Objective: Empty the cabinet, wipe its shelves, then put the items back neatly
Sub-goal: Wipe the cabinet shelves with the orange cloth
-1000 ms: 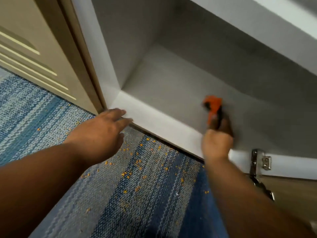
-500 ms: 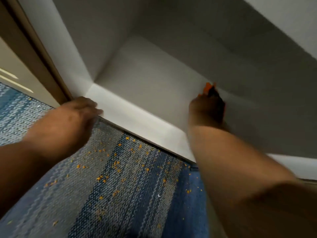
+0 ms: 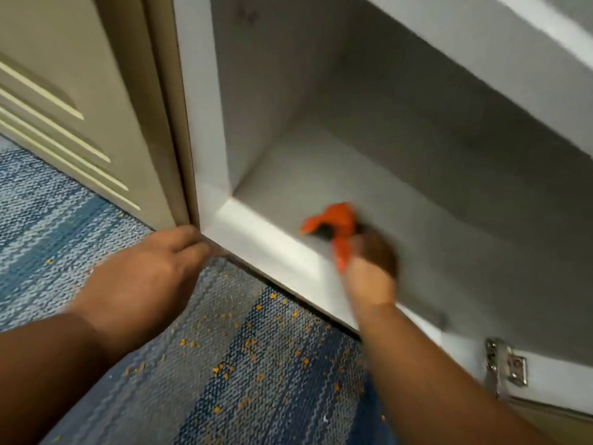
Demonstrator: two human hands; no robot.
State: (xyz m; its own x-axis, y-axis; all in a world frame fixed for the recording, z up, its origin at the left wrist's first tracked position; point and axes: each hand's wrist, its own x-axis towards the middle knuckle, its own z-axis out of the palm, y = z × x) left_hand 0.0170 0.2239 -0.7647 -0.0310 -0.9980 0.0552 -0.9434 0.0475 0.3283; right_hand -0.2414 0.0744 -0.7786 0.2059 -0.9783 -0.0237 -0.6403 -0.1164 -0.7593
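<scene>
Cloth, gripped in my right hand, has swept forward across the shelf: wiping continues; left hand relaxed.

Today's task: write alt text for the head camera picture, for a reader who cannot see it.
A person's right hand grips an orange cloth on the bottom shelf of an open white cabinet, both blurred. The left hand lies by the cabinet's lower left corner, over blue carpet strewn with orange crumbs.
</scene>
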